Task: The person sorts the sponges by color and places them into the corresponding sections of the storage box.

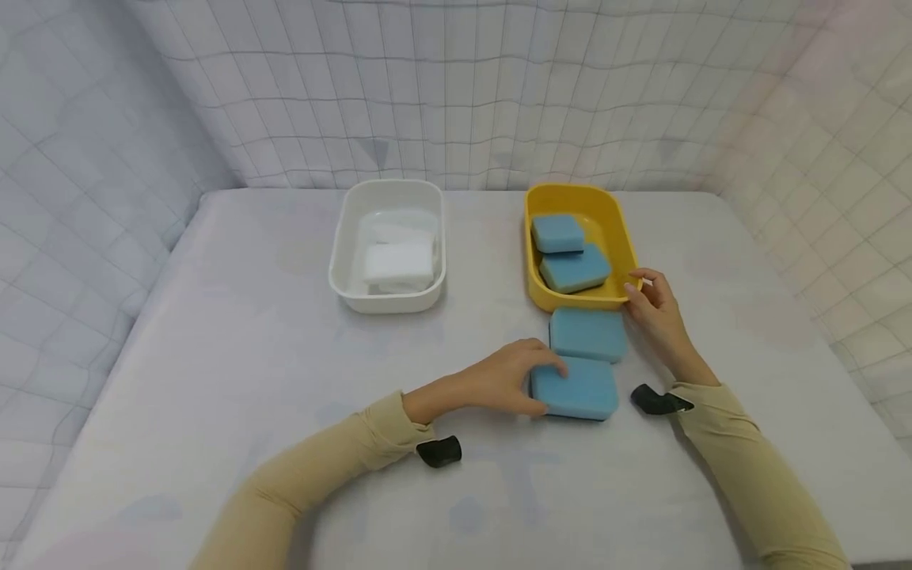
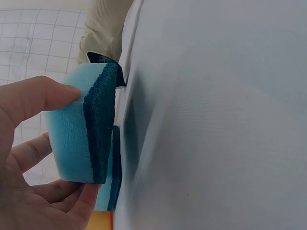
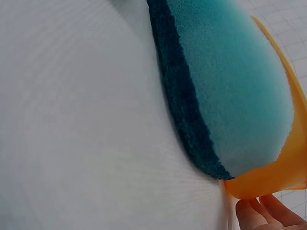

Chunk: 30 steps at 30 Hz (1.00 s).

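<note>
My left hand [image 1: 502,378] grips a blue scouring sponge [image 1: 580,389] by its left end. In the left wrist view the thumb presses the top edge of that sponge [image 2: 72,134], fingers reach under it, and its dark scrub layer faces the table. Just beyond it lies a second blue sponge [image 1: 587,334], against the front of a yellow tub [image 1: 618,237]. My right hand [image 1: 659,317] pinches the tub's near right corner. Inside the tub are two more blue sponges, one [image 1: 559,232] leaning on the other [image 1: 575,273].
A white tub [image 1: 388,304] stands left of the yellow one, with white blocks [image 1: 400,261] piled inside. White cloth covers the table [image 1: 242,317]. Grid-patterned curtains [image 1: 463,103] hang behind and along both sides. Black wrist mounts [image 1: 439,451] sit at both sleeves.
</note>
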Each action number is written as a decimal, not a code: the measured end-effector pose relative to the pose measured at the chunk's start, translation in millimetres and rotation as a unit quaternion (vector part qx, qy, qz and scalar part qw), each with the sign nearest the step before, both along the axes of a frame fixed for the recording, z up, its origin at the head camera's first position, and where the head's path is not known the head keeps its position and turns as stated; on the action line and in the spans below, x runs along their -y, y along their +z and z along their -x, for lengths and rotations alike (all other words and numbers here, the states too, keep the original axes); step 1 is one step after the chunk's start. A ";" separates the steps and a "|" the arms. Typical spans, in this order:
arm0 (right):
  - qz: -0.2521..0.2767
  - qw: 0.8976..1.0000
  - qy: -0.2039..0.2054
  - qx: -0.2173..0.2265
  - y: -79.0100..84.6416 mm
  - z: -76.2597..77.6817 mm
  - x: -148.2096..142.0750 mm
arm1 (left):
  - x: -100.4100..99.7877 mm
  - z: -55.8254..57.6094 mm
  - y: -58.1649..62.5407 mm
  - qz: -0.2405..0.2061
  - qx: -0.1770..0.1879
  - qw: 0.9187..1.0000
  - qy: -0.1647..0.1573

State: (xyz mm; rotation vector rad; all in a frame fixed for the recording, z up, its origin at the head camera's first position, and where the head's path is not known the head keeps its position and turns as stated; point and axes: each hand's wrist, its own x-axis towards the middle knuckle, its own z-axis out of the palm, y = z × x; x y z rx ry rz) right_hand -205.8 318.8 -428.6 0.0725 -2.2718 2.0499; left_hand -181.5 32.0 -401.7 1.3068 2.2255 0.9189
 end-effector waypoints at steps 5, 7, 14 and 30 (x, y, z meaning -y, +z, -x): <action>-0.012 1.000 -0.004 0.019 -2.3 -0.9 2.3 | 3.7 2.9 4.2 -0.024 0.000 1.000 -0.003; -0.024 0.999 -0.007 0.024 -2.1 -0.1 2.8 | 3.9 6.6 6.7 -0.039 -0.008 0.999 0.001; -0.039 0.999 -0.016 0.024 -1.3 2.4 3.2 | 5.8 23.1 20.3 -0.084 -0.024 0.996 0.028; -0.006 1.000 -0.009 0.010 -4.0 3.5 2.5 | 7.3 49.1 32.2 -0.121 -0.032 0.988 0.093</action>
